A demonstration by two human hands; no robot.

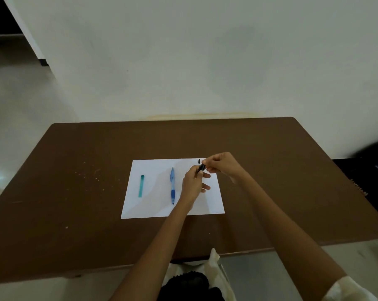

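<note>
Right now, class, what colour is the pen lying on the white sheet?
The pen is light blue with a darker blue grip, seen best in the head view.

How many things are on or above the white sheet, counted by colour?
Blue: 1, the pen.
Teal: 1, the stick.
Black: 2, the small bit lying on the sheet, and the black part pinched by the left hand and the right hand.
Total: 4.

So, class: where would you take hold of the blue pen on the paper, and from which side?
Probably pinch the blue pen at its darker grip section, coming down from above: it lies flat on the paper, and that band looks thickest.
</note>
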